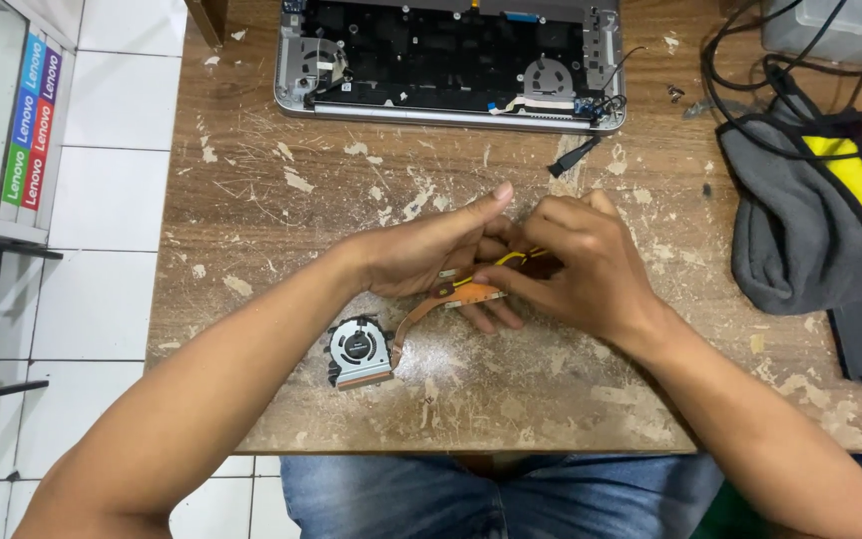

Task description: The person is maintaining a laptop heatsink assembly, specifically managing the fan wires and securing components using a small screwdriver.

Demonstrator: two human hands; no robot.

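While the round grey fan (358, 349) is lying on the scarred wooden table (251, 220), I am gripping its curved copper pipe (471, 286) with my left hand (431, 255) and pinching it with my right hand (581, 265). Behind is sitting an opened laptop (451, 60); rightward, grey cloth (800, 220) and black cables (750, 70) are crowding the edge.

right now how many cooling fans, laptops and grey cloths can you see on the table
Cooling fans: 3, one loose fan on the copper heat pipe that the left hand and right hand hold, two inside the opened laptop
Opened laptops: 1
Grey cloths: 1
Total: 5
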